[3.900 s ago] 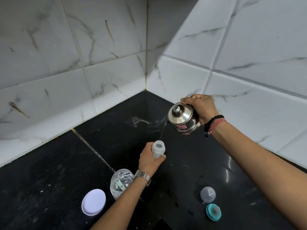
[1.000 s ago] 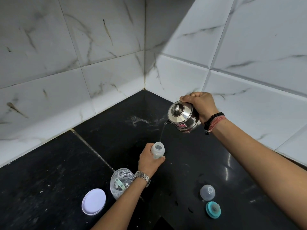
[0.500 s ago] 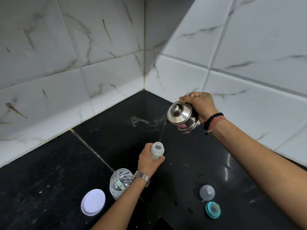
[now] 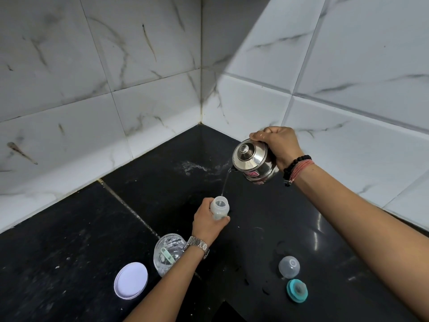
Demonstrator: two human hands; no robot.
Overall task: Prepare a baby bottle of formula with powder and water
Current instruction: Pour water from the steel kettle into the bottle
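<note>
Home kitchen corner, black stone counter [image 4: 69, 240], white marble-look wall tiles [image 4: 151, 54], steel kettle [image 4: 254, 162], formula jar [image 4: 168, 253]

The left hand [image 4: 205, 220] covers most of the baby bottle [image 4: 220, 208], so its fill level cannot be read, nor whether its base touches the counter [image 4: 69, 252]. The left forearm crosses the clear jar [image 4: 167, 253] at its 4 o'clock side, hiding that rim. The right hand [image 4: 277, 145] hides the steel kettle [image 4: 254, 162] handle at 1 o'clock. The kettle's pink label is too small to read. Both forearms run off the bottom and right edges. What fills the jar around the green scoop [image 4: 166, 254] is unclear.
</note>
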